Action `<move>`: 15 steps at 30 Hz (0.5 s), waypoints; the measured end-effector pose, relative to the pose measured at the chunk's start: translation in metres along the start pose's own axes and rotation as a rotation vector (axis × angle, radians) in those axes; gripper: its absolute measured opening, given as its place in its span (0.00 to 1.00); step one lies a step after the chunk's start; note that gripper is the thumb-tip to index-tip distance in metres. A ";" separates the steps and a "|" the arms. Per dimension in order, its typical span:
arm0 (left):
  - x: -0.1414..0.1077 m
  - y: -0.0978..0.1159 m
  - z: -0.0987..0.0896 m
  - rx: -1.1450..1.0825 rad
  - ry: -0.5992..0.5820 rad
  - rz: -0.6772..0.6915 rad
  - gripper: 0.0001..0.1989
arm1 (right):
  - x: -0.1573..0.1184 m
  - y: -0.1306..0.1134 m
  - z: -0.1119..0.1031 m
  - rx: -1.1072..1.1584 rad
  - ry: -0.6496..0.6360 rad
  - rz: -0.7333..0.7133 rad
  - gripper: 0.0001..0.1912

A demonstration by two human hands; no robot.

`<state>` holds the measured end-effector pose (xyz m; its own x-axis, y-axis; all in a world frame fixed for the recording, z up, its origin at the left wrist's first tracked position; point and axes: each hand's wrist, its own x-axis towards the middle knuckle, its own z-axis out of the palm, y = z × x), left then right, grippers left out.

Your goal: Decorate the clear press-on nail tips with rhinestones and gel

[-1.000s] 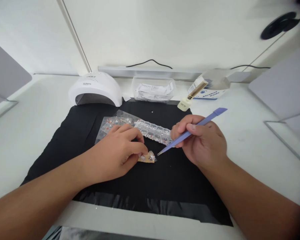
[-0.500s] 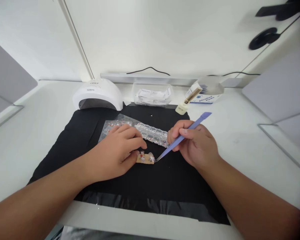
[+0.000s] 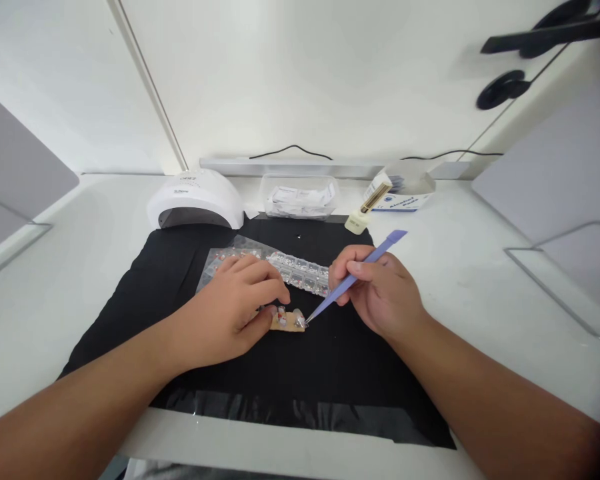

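In the head view my right hand [image 3: 375,287] is closed around purple tweezers [image 3: 353,277], held like a pen. Their metal tips touch a clear decorated press-on nail [image 3: 300,321] at the right end of a short tan strip [image 3: 289,327]. Another decorated nail [image 3: 281,315], with red and white bits, stands on the strip farther left. My left hand [image 3: 235,310] steadies the strip's left end, its thumb on it and fingers curled above; the fingers hide that end. Behind the hands lies a clear compartment case [image 3: 300,272] of small decorations.
The black mat [image 3: 260,380] lies under everything. A clear sheet of decorations [image 3: 215,259] is beyond my left hand. Along the back stand a white nail lamp [image 3: 195,200], a clear tub of packets [image 3: 300,197], a bottle with a gold cap [image 3: 363,217] and an alcohol pads box [image 3: 405,197].
The tweezer tips have moved slightly left onto the nail at the strip's right end. My left hand stays on the strip; the whole view has shifted a little.
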<state>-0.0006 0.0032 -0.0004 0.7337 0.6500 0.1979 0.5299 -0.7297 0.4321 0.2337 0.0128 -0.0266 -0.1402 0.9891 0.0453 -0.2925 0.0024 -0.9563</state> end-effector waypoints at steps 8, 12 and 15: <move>0.002 0.001 0.004 0.053 -0.064 0.027 0.13 | 0.001 0.001 -0.001 -0.012 -0.002 0.002 0.07; 0.003 0.000 0.005 0.062 -0.075 0.022 0.13 | 0.001 0.002 0.000 -0.025 0.006 0.009 0.07; 0.002 -0.001 0.005 0.073 -0.068 0.028 0.14 | 0.002 0.002 0.000 -0.015 0.020 0.007 0.07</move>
<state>0.0031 0.0040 -0.0046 0.7743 0.6153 0.1477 0.5367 -0.7623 0.3617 0.2332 0.0145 -0.0283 -0.1233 0.9918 0.0330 -0.2777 -0.0026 -0.9607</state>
